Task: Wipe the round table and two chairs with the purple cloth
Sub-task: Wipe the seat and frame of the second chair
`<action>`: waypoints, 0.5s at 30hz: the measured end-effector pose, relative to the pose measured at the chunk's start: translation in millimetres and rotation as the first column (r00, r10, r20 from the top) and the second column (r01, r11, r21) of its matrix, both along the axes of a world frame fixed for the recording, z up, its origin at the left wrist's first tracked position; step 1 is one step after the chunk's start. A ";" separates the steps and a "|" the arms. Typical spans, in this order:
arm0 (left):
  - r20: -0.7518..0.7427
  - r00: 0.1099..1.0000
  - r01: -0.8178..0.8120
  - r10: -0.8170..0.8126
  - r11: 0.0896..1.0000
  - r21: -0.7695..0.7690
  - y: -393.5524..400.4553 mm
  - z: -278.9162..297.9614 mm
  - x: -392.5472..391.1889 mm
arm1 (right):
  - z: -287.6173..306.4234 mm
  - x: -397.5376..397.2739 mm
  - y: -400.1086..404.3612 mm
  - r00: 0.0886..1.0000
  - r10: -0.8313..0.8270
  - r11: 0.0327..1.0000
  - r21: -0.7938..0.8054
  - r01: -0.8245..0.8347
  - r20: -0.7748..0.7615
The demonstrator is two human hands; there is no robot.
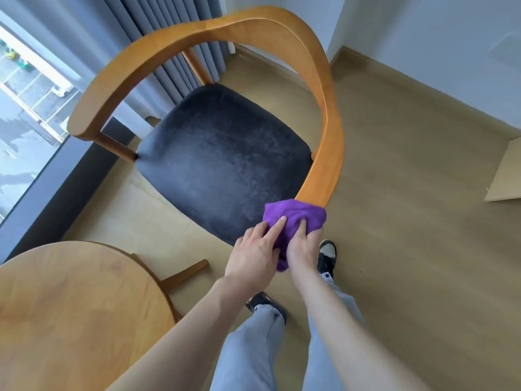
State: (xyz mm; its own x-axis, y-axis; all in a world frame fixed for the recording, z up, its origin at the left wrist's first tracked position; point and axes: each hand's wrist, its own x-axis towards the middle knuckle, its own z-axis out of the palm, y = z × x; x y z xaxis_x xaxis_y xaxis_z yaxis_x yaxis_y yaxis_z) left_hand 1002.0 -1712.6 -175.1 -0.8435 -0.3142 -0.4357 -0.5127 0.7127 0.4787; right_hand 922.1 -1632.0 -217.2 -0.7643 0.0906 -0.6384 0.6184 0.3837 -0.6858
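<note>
Both hands, right hand [303,251] and left hand [253,256], fingers closed on the purple cloth [296,215], seemingly wipe the chair [328,153] arm-end (next: slide upward along it)

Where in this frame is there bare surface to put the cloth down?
The dark seat is bare inside the curved wooden armrest, and the round table top is bare at lower left. It is crowded only at the armrest's near end, where both hands clutch the purple cloth.

You stand on a pale wood-look floor [408,193] in daylight from a floor-length window [25,108] on the left, with grey pleated curtains [169,38] beside it and white walls [423,38] ahead.
</note>
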 end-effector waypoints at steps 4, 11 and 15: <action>0.004 1.000 0.010 -0.010 1.000 0.016 7.7 -1.5 -33.3 | -8.0 -60.6 2.4 0.998 0.042 0.999 0.021 -0.041 -0.052; -0.017 0.996 0.084 -0.085 0.996 -0.036 -0.9 -10.1 -115.9 | -21.2 -165.1 -7.1 0.946 0.258 0.966 0.068 -0.250 -0.198; -0.035 0.999 0.003 -0.003 1.000 -0.009 -6.4 -8.9 -171.1 | -23.8 -228.8 -24.7 0.872 0.408 0.907 0.011 -0.421 -0.270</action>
State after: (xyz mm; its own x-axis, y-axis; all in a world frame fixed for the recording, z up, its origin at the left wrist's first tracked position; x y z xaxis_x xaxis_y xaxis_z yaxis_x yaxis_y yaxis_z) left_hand 830.9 -1719.0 -184.0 -0.8590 -0.3153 -0.4034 -0.4937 0.7188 0.4894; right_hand 693.3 -1656.7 -241.0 -0.8638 -0.2960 -0.4077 0.2072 0.5289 -0.8230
